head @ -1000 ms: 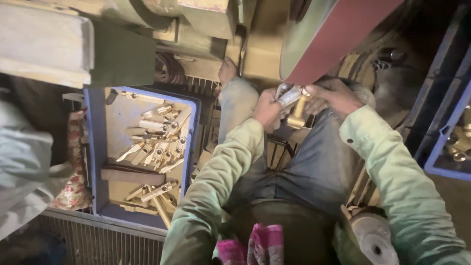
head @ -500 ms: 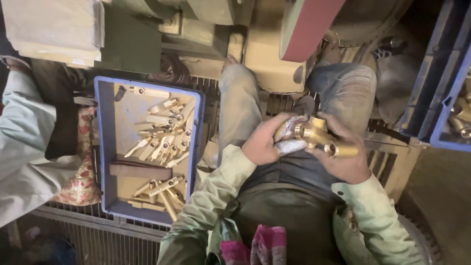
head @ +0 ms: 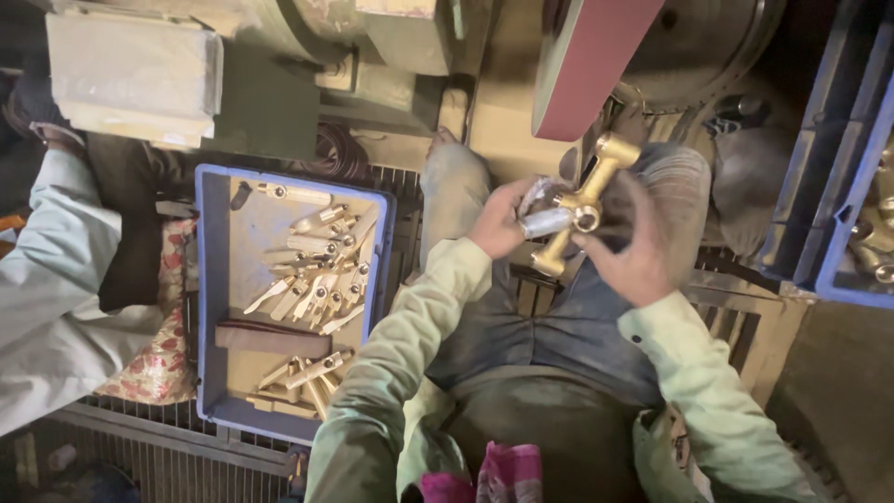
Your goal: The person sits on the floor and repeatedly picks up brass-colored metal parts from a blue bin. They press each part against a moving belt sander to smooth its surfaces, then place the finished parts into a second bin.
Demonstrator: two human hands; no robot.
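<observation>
A brass tap fitting (head: 585, 207) with a cross-shaped body and a silvery stub is held over my lap, just below the red sanding belt (head: 587, 70). My left hand (head: 503, 219) grips its silvery end from the left. My right hand (head: 633, 247) wraps it from the right and below. Both sleeves are pale green. The fitting's upper arm points up toward the belt.
A blue crate (head: 209, 307) with several brass parts lies on the floor grating at my left. Another person's pale sleeve (head: 51, 289) is at the far left. A second blue crate (head: 852, 196) stands at the right. The grinder's housing (head: 400, 37) fills the top.
The fitting came down from the belt to my lap, then was turned in both hands so one arm points up. The camera swung slightly.
</observation>
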